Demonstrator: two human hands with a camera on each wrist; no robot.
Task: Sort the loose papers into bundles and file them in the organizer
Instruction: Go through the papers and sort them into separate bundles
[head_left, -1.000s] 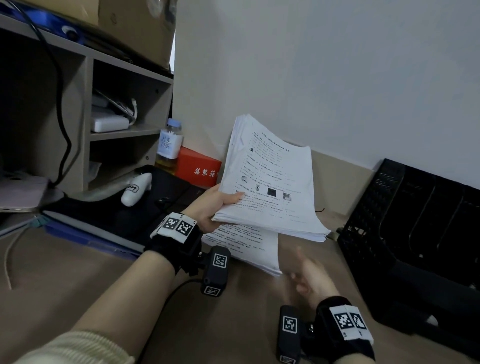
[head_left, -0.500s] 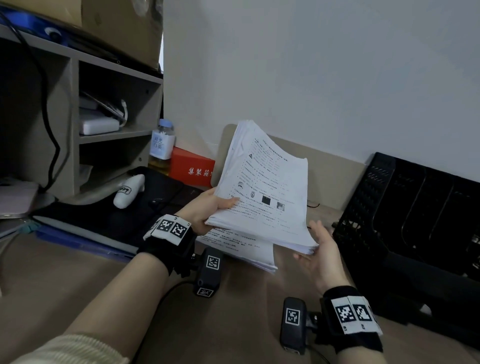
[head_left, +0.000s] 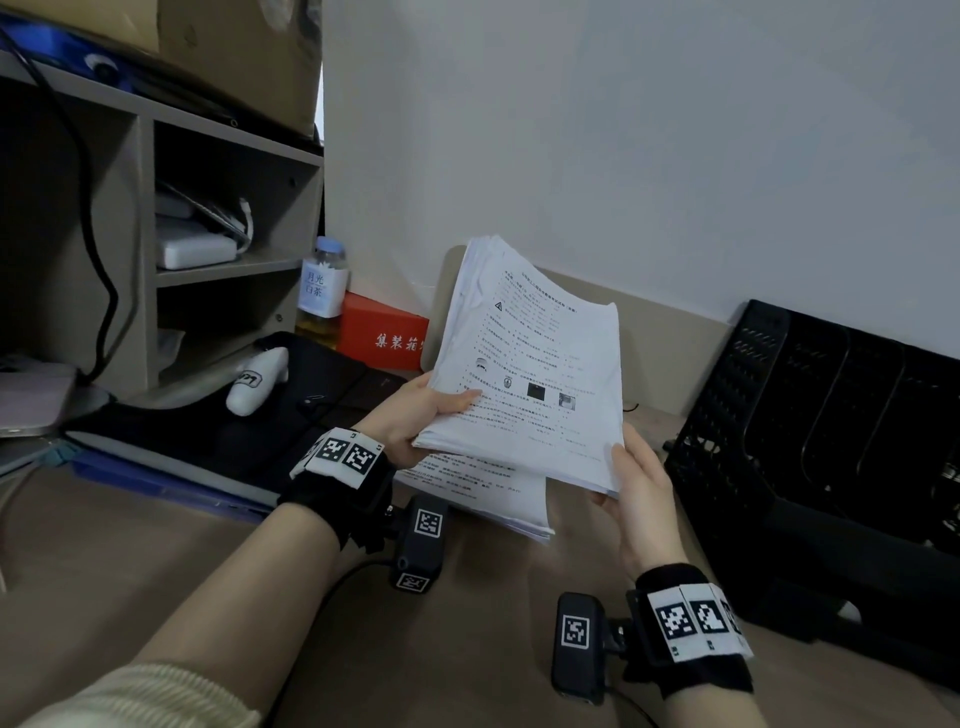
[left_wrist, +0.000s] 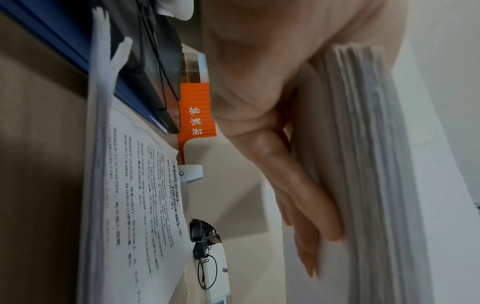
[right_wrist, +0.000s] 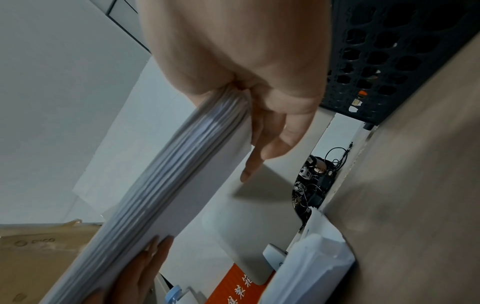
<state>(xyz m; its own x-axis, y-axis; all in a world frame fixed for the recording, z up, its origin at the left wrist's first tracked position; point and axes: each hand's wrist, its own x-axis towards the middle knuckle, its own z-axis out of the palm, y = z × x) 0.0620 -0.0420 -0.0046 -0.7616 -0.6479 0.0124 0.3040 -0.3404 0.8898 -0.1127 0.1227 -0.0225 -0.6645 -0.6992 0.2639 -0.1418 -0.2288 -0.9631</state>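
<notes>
Both hands, left hand (head_left: 410, 426) and right hand (head_left: 636, 491), are gripping a thick white printed paper bundle (head_left: 535, 374); black perforated plastic organizer (head_left: 769, 415) at worktop's right edge is awaiting filing.

A red box (head_left: 383, 332) with white characters stood at the back edge of the bench (head_left: 156, 545), just beside a labelled bottle (head_left: 323, 291) of amber liquid. A white handheld device (head_left: 257, 381) lay on a black mat (head_left: 218, 421) near the bench's left edge, below a shelf unit (head_left: 145, 249) topped by a cardboard box (head_left: 244, 57).
</notes>
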